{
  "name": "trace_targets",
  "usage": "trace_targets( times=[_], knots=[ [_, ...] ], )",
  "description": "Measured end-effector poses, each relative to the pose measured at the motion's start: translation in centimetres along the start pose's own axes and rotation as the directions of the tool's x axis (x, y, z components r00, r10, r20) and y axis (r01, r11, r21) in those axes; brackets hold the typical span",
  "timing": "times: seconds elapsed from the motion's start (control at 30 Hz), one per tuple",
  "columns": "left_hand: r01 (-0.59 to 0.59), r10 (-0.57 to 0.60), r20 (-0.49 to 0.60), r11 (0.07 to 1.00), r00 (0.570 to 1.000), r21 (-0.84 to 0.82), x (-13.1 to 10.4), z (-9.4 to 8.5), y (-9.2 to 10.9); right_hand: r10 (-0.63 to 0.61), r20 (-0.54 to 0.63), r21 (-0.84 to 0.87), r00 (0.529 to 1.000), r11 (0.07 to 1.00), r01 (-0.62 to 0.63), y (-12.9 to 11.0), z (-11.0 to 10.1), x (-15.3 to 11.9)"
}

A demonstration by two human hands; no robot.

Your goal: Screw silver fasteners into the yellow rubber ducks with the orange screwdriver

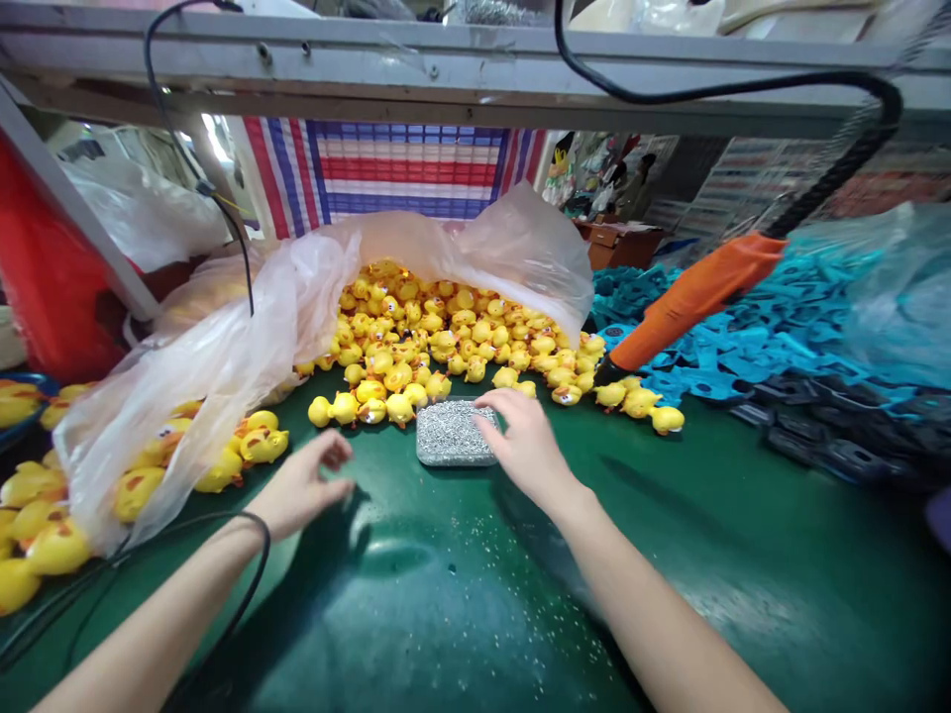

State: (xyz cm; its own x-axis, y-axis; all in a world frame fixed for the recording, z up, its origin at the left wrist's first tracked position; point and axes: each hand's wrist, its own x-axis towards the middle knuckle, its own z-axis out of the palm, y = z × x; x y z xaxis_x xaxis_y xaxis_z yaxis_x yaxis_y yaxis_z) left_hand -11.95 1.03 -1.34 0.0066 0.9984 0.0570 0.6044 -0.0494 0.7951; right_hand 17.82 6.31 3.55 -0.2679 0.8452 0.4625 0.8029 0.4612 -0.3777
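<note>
My right hand [524,441] is at the right side of a shallow tray [455,461] heaped with tiny silver metal pieces [450,428], too small to tell apart. Its thumb and forefinger stand apart over them, and nothing shows between the fingers. To the left, above the green tabletop [416,614], my left hand [304,485] has its fingers loosely bent and apart, holding nothing. Several small yellow toy ducks [371,409] lie in a row just behind and left of the tray.
More ducks [446,317] spill from a clear plastic bag [297,297]. An orange power screwdriver [684,302] hangs on a black cord at right. Blue plastic parts [713,342] and black parts [839,441] are piled beyond it. A thin cable [260,555] crosses my left forearm.
</note>
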Motion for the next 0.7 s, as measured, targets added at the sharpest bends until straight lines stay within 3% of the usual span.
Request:
trace_targets(
  times=[0.03,0.07,0.13,0.2,0.27,0.37,0.47,0.63,0.7],
  knots=[
    [-0.001,0.006,-0.126,0.999,0.992,0.036,2.3,0.0,0.4,0.057,0.147,-0.043,0.987,0.998,-0.051,0.0,0.9,0.5],
    [0.049,-0.022,-0.288,0.995,0.958,0.089,4.5,-0.2,0.5,0.107,0.236,-0.081,0.966,0.993,-0.090,0.1,1.7,1.0],
    [0.164,-0.100,-0.446,0.981,0.890,0.108,8.2,-0.8,0.2,0.159,0.288,-0.120,0.944,0.984,-0.129,0.5,3.1,1.8],
    [0.235,-0.174,-0.449,0.969,0.876,0.082,10.6,-1.3,-0.8,0.194,0.317,-0.132,0.928,0.978,-0.160,0.9,4.1,2.3],
    [0.280,-0.244,-0.372,0.959,0.896,0.044,11.8,-1.4,-1.8,0.213,0.316,-0.116,0.924,0.976,-0.185,1.2,4.5,2.5],
    [0.301,-0.291,-0.239,0.954,0.926,0.003,11.8,-1.3,-2.6,0.223,0.271,-0.053,0.936,0.975,-0.217,1.4,4.4,2.4],
    [0.265,-0.262,-0.177,0.964,0.949,-0.009,10.3,-1.2,-2.9,0.199,0.209,0.070,0.958,0.974,-0.217,1.3,4.0,2.3],
    [0.155,-0.147,-0.199,0.988,0.969,0.021,7.3,-0.9,-2.3,0.169,0.110,0.355,0.979,0.914,-0.198,0.6,3.3,2.5],
    [0.113,-0.094,-0.276,0.992,0.957,0.053,6.3,-0.4,-1.2,0.186,0.070,0.447,0.980,0.873,-0.197,0.3,3.0,2.6]
  ],
)
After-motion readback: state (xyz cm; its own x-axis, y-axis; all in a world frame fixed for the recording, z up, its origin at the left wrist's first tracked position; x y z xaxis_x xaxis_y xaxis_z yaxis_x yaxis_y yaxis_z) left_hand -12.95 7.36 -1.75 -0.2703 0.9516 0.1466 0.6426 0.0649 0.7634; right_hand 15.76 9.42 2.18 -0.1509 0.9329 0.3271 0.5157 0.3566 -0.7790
